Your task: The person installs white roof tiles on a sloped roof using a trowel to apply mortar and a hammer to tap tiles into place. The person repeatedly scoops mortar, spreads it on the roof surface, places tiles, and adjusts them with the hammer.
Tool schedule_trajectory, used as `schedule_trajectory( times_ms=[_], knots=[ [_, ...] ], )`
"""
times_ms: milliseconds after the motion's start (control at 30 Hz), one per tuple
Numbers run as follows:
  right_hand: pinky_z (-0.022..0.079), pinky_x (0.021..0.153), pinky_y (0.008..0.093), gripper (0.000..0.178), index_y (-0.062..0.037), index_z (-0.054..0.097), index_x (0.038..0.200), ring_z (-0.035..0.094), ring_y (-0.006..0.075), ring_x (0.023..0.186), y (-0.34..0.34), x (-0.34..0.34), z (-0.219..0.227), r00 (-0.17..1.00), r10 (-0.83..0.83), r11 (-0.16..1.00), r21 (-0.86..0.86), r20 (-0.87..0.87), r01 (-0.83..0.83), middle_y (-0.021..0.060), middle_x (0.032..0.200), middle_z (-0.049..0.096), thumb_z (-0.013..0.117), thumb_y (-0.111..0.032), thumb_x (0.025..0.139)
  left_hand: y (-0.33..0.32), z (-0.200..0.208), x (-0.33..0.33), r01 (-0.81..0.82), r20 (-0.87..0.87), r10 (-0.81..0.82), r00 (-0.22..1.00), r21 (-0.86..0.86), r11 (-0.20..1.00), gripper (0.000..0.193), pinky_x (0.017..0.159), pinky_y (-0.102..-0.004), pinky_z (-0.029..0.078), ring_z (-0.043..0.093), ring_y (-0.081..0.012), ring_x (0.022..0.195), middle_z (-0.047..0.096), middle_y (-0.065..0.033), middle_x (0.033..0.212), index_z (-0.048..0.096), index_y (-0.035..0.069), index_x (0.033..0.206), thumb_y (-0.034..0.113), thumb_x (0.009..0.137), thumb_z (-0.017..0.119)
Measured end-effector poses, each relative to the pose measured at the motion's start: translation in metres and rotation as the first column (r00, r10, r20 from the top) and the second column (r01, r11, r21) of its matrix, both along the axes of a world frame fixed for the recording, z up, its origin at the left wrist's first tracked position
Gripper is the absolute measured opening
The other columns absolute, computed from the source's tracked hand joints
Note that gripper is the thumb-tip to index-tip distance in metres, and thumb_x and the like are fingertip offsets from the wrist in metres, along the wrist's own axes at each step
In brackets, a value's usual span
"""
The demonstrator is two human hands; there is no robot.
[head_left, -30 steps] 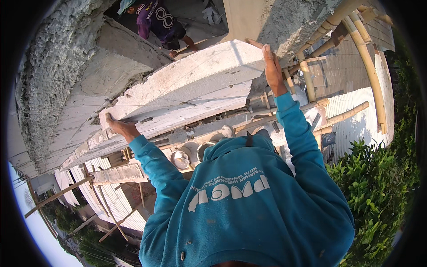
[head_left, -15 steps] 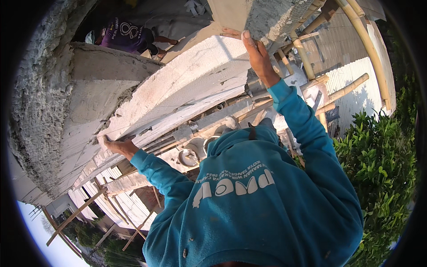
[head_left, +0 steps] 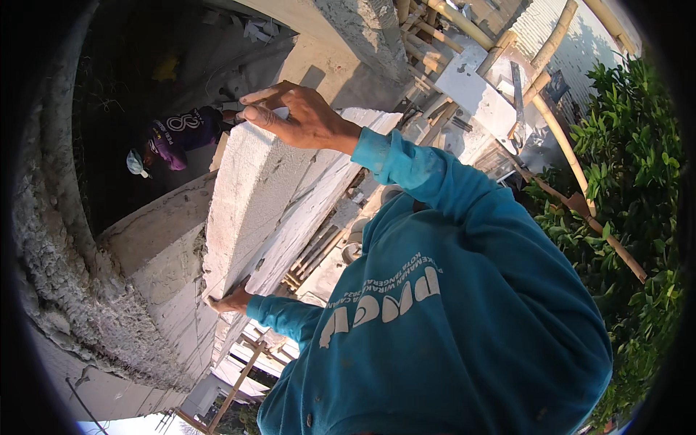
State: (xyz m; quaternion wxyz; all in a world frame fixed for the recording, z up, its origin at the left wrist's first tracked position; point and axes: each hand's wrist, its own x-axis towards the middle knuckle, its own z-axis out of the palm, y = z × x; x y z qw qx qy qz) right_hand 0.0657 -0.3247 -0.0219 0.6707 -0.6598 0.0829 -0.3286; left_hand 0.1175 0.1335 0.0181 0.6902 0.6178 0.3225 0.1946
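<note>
We support one block (head_left: 246,192), pale and rough-faced, with both hands; it sits along the top of the white wall (head_left: 293,221), left of centre, its length running from the near left toward the far side. Our left hand (head_left: 230,299) is placed low at the near end of the block, touching its right side; the fingers are partly hidden, so we cannot tell how far they are spread. Our right hand (head_left: 308,119) is placed across the far end, palm down and in contact with the block, with the thumb and forefinger extended to the left, slightly apart, and not closed around anything. Rough concrete (head_left: 134,326) lies to the left of the near end. On the far left, beyond the block, a co-worker in a purple shirt (head_left: 177,138) and a light cap (head_left: 135,164) is bent low in a shaded opening. A grey column (head_left: 366,36) stands at the far side, beyond our right hand. Farther right, we note a white panel (head_left: 475,101) next to a bamboo pole (head_left: 557,35), with a leafy green shrub (head_left: 616,159) at the right edge.
</note>
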Motion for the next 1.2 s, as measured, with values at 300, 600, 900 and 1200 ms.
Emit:
schedule_trajectory(
  times_ms=[300,600,900,1200],
  knots=[
    [0.053,0.057,0.0375,0.048,-0.0068,0.078,0.082,0.066,0.0265,0.059,0.009,-0.001,-0.008,0.996,-0.092,0.993,-0.074,0.019,0.094,0.0118,0.064,0.068,0.065,-0.053,0.087,0.011,0.001,-0.001,0.004,-0.241,0.088,0.967,0.356,0.934,0.092,0.107,-0.0700,0.028,0.031,-0.0398,0.139,0.036,-0.0115,0.153,0.041,0.017,0.144,0.063,0.068,0.066],
    [0.053,0.058,0.0378,0.051,-0.0044,0.077,0.088,0.070,0.0257,0.070,0.006,0.006,-0.023,0.998,-0.002,0.995,-0.097,0.059,0.008,0.0138,0.076,0.072,0.062,-0.053,0.091,0.023,-0.006,-0.003,-0.143,-0.047,0.144,0.988,0.017,0.990,0.074,0.100,-0.0842,0.013,0.021,-0.0465,0.143,0.032,-0.0165,0.155,0.045,0.014,0.144,0.054,0.082,0.047],
    [0.046,0.081,0.0357,0.058,0.0071,0.070,0.099,0.061,0.0205,0.089,-0.010,0.001,0.007,0.996,0.069,0.998,0.014,-0.051,-0.069,0.0137,0.092,0.070,0.058,-0.050,0.095,-0.025,0.014,-0.012,-0.048,0.057,0.044,0.997,0.065,0.997,0.066,0.094,-0.0600,0.039,0.045,-0.0344,0.124,0.044,-0.0069,0.145,0.044,0.018,0.144,0.059,0.092,0.042],
    [0.050,0.082,0.0339,0.055,0.0123,0.063,0.111,0.062,0.0218,0.093,-0.018,-0.004,-0.001,0.961,0.234,0.948,0.253,-0.146,-0.192,0.0161,0.106,0.066,0.058,-0.040,0.095,-0.011,-0.005,-0.031,-0.093,0.079,0.102,0.992,-0.109,0.990,0.075,0.104,-0.0606,0.029,0.033,-0.0350,0.134,0.035,-0.0092,0.153,0.044,0.021,0.147,0.062,0.085,0.054]
  ],
)
